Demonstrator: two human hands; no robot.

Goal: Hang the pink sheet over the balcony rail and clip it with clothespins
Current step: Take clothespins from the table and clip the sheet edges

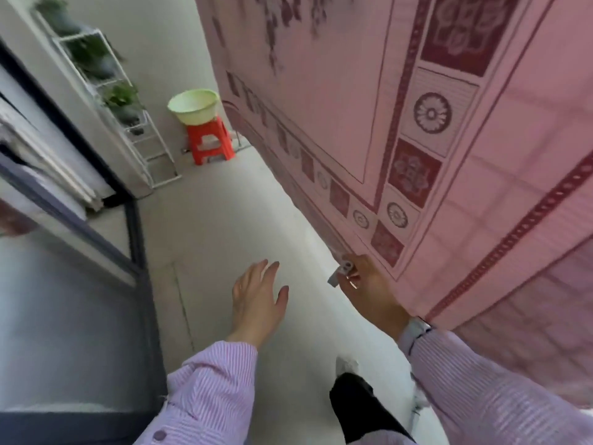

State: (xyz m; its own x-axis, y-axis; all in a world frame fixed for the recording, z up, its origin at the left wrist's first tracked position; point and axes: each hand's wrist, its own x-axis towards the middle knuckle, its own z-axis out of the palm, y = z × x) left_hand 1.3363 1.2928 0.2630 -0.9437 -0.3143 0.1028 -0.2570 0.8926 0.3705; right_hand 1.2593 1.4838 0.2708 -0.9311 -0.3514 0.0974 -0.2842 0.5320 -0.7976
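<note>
At nine o'clock a white plant shelf (106, 101) stands by the wall; toward eleven a green basin (193, 106) sits on a red stool (210, 141). Low at centre the left hand (256, 303) is spread wide, touching nothing. At three o'clock from it the right hand (369, 287) pinches a grey clothespin (340, 272) at the lower edge of the hanging pink sheet (337, 91), which fills the view from twelve to three.

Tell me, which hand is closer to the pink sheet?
Right. The right hand is at the bottom edge of the pink sheet, holding a clothespin. The left hand is open over the floor, apart from it.
</note>
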